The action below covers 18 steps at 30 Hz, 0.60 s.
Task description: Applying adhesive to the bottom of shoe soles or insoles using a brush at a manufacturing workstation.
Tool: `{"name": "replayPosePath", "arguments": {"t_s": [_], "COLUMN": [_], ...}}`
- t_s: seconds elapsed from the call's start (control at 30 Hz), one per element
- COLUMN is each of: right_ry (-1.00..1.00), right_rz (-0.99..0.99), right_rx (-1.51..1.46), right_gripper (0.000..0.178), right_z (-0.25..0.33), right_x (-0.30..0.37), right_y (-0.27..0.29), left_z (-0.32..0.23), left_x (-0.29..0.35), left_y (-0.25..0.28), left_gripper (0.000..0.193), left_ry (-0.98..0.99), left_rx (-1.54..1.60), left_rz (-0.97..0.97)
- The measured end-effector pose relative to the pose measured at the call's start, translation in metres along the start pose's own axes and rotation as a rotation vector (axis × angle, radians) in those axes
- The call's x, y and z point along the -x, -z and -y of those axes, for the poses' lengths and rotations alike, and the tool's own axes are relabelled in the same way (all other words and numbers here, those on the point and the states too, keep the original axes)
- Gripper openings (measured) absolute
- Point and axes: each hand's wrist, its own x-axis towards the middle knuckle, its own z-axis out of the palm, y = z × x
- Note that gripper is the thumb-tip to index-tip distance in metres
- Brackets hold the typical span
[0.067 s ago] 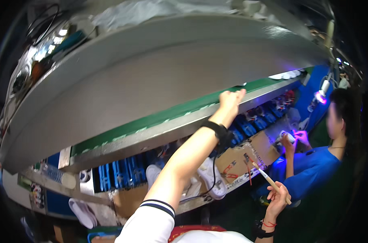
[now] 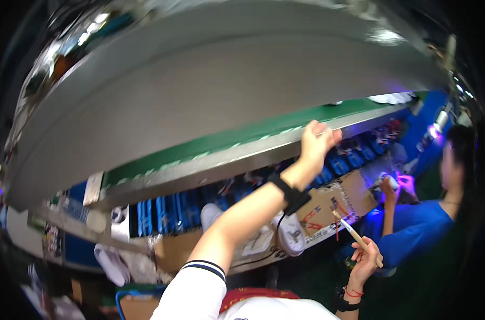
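My left hand point(image 2: 319, 143) is stretched out over the metal edge of a green conveyor belt point(image 2: 263, 128), with its thumb and fingers apart and nothing seen between them. A small pale thing point(image 2: 336, 103) shows on the belt beyond it, mostly hidden by the grey panel. At the lower right my right hand point(image 2: 366, 256) is closed round a wooden-handled brush point(image 2: 355, 234), bristles pointing up and left. Below my left forearm a white shoe point(image 2: 290, 240) lies on a cardboard-covered shelf, beside another white shoe point(image 2: 211, 215) that the arm partly covers.
A wide grey panel point(image 2: 215, 80) overhangs the belt. Blue holders point(image 2: 167, 213) line the shelf under it. Red-handled tools point(image 2: 310, 220) lie on cardboard. A co-worker in blue point(image 2: 421, 229) sits at the right, handling a white shoe under purple light. Another shoe point(image 2: 113, 264) is at left.
My left hand has drawn back from the belt toward its metal edge, and its fingers have spread. The view has shifted somewhat. My right hand still holds the brush.
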Motion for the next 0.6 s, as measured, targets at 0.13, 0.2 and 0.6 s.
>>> {"name": "replayPosePath", "arguments": {"t_s": [0.13,0.2,0.6], "right_ry": [-0.055,-0.055,-0.121], "right_rz": [0.244,0.307,0.689], "right_rx": [0.007,0.01,0.061], "right_gripper": [0.035,0.036,0.034], "right_z": [-0.017,-0.026,-0.042], "right_x": [0.019,0.033,0.122], "right_y": [-0.034,-0.046,-0.129], "left_z": [-0.055,-0.066,-0.286], "left_x": [0.15,0.217,0.605], "left_y": [0.102,0.206,0.534], "left_gripper": [0.047,0.044,0.081], "left_ry": [-0.421,-0.609,-0.425], "left_rx": [-0.501,-0.902,-0.201], "left_rz": [-0.158,-0.597,-1.906]}}
